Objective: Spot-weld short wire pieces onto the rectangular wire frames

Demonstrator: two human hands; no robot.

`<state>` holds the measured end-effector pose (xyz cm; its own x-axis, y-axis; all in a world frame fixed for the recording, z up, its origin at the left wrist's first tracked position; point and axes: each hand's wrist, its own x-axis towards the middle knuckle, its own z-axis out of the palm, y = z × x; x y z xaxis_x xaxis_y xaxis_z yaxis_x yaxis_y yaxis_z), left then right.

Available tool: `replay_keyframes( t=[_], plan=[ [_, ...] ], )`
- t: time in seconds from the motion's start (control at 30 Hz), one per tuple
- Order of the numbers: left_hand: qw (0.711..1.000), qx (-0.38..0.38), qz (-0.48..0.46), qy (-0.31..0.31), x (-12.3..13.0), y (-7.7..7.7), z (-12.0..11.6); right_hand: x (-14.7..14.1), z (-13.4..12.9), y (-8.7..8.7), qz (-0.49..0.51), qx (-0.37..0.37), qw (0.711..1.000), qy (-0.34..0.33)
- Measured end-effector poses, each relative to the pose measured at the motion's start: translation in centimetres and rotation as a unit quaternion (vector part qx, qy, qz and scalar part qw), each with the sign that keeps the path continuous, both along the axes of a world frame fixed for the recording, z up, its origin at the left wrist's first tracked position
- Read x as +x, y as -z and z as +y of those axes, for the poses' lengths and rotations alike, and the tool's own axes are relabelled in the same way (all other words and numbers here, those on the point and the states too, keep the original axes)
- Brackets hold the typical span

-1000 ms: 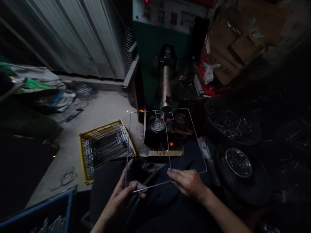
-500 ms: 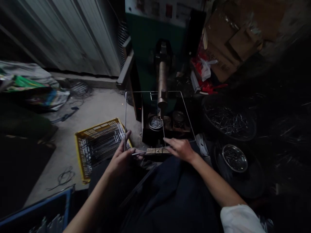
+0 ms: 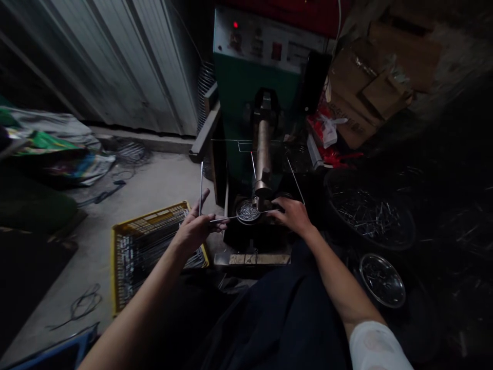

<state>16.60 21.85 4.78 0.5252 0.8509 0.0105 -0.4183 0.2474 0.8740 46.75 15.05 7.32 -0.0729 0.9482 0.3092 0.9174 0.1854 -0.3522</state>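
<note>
Near the machine arm (image 3: 264, 149), left hand (image 3: 197, 223), forefinger apart, and right hand (image 3: 291, 215), fingers together, pinch a wire frame (image 3: 201, 187); a yellow crate (image 3: 114, 270) borders the left forearm; floor (image 3: 164, 177) opens beyond.

Compared with one second earlier, the wire frame (image 3: 253, 165) lies farther toward the machine: its far side now shows level with the upper part of the cylindrical arm (image 3: 263, 149) rather than the tip, and its near bar crosses the dish of small parts (image 3: 249, 223) instead of the dark trousers (image 3: 269, 313). The right hand (image 3: 292, 215), formerly above the lap, is now just beside the arm's lower end, and the left hand (image 3: 196, 226) is likewise farther forward. The orange sparks have disappeared.
</note>
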Motion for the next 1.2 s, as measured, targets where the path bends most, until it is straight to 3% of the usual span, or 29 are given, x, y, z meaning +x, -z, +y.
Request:
replay_keyframes(
  t=[0.6, 0.67, 0.73, 0.8, 0.87, 1.03, 1.2],
  plan=[
    [1.0, -0.005, 0.017, -0.005, -0.3, 0.2, 1.3, 0.1, -0.3, 0.6, -0.004, 0.041, 0.999, 0.023],
    [1.0, -0.005, 0.017, -0.008, -0.4, 0.4, 1.4, 0.9, -0.9, 0.5, -0.001, 0.088, 0.995, 0.051],
    [1.0, -0.003, 0.013, -0.006, -0.4, 0.6, 1.4, 2.0, -1.5, 0.5, 0.017, 0.136, 0.983, 0.125],
    [1.0, 0.001, 0.008, -0.002, -0.4, 0.7, 1.4, 3.3, -1.8, 1.0, 0.077, 0.135, 0.967, 0.2],
    [1.0, 0.005, 0.008, -0.002, -0.4, 0.8, 1.4, 4.5, -1.7, 1.7, 0.178, 0.088, 0.954, 0.225],
    [1.0, 0.01, 0.008, -0.001, -0.4, 0.7, 1.4, 5.5, -0.9, 3.2, 0.401, 0.01, 0.896, 0.193],
    [1.0, 0.007, -0.004, 0.015, -0.4, 0.7, 1.3, 4.7, -0.3, 2.5, 0.489, -0.001, 0.85, 0.198]
  ],
)
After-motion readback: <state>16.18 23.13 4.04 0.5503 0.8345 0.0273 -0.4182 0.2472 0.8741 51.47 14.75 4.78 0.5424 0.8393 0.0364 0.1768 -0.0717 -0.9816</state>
